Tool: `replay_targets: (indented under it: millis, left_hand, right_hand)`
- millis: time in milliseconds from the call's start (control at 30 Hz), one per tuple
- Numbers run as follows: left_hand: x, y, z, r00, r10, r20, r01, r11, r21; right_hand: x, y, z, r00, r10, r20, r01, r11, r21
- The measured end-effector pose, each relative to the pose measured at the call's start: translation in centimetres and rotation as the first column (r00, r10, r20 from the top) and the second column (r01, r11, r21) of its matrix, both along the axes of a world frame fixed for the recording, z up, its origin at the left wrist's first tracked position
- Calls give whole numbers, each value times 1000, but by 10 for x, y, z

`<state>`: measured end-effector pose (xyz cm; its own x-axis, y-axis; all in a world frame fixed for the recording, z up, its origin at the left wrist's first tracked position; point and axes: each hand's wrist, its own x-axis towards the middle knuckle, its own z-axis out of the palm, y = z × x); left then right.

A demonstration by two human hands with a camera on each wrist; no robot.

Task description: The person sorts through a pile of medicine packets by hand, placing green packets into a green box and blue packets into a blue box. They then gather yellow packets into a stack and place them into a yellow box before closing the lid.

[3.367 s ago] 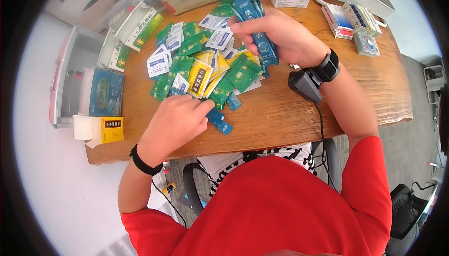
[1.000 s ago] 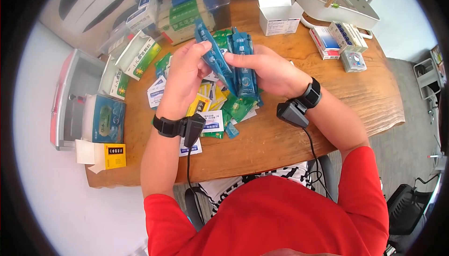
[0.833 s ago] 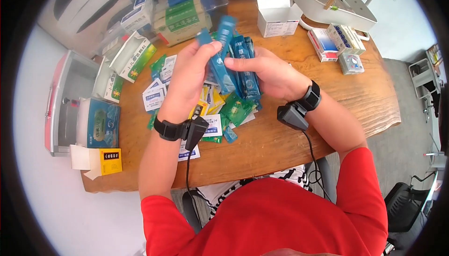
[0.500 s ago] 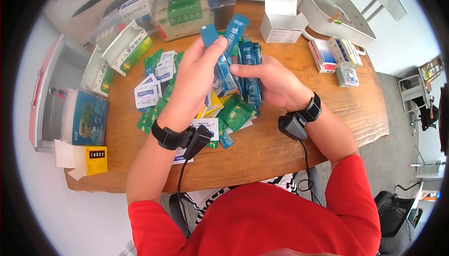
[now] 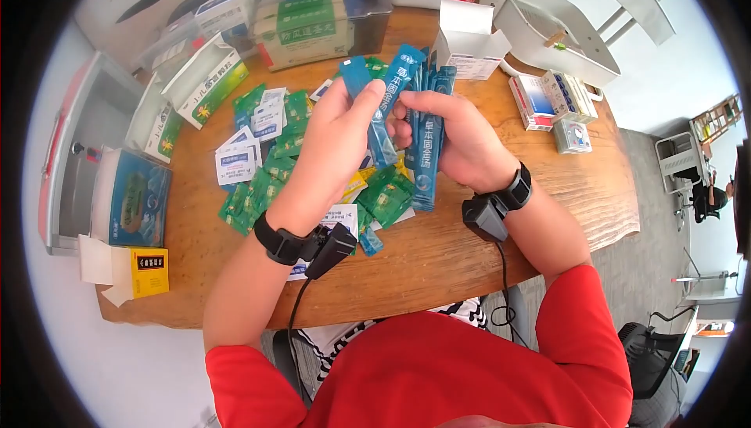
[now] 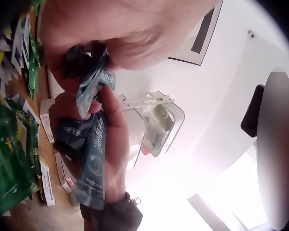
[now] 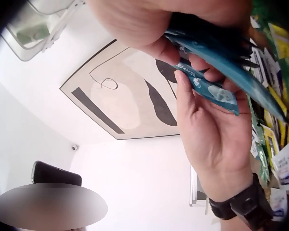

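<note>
Both hands are raised over the pile of sachets, close together. My left hand point(image 5: 332, 142) pinches blue stick packets point(image 5: 399, 76) between thumb and fingers, their upper ends fanned apart. In my right hand point(image 5: 473, 142) is a bundle of the same blue stick packets point(image 5: 426, 154), standing nearly upright with the thumb across it. The right fingertips are right at the left hand's packets. In the right wrist view, the left palm point(image 7: 212, 139) faces the camera with a packet point(image 7: 214, 91) across its fingers. Below lie green sachets point(image 5: 387, 193), white sachets point(image 5: 237, 163) and a yellow sachet point(image 5: 357, 185).
A blue box point(image 5: 141, 205), an open yellow box point(image 5: 150, 273) and green-and-white boxes point(image 5: 207, 84) line the table's left side. Behind stands a clear bin point(image 5: 371, 13). An open white box point(image 5: 473, 41) and small medicine boxes point(image 5: 532, 99) stand at the back right.
The left hand has left the pile and now holds blue stick packets beside the right hand's bundle. Over the last second, the packets have shifted and turned between the hands.
</note>
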<state>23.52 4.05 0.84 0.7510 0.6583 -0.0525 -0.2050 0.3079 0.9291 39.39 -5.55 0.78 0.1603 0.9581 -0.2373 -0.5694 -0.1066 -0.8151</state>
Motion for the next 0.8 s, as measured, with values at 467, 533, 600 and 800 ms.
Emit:
replay_targets:
  millis: [467,533,600,800]
  left_hand:
    - [3,-2,-6,992,81,-94,-75,995,68]
    - [2,-4,-10,988,53,-145,-48,998,38]
    - [0,-10,-11,980,22,-197,-21,1000,4]
    - [2,-30,-10,971,-138,-196,163,980,115]
  right_hand:
    - [2,0,-5,992,-122,7,122,992,-17]
    - [0,1,-7,982,-189,-2,189,982,7]
    - [-2,2,-8,967,-255,-13,256,966,29]
    - [-11,-1,6,896,-443,27,442,897,21]
